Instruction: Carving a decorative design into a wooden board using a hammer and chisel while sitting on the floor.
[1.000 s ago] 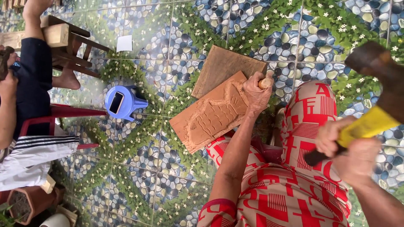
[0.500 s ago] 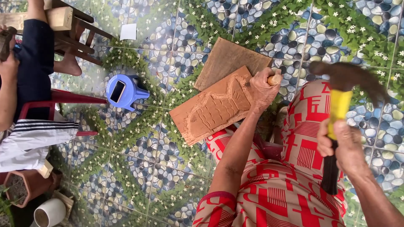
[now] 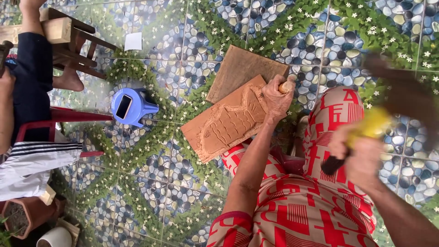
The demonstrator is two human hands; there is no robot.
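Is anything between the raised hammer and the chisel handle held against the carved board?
Nothing visible. The right hand holds the blurred hammer up to one side; the left hand grips the chisel on the carved board, its handle end exposed.

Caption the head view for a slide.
Left hand steadies a chisel on a carved wooden panel; right hand swings a blurred mallet.

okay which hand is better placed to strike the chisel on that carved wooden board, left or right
Right, most likely. The right hand grips the yellow-handled mallet, raised and blurred in mid-swing. The left hand is wrapped around the chisel handle on the carved board, so it is busy steadying the tool.
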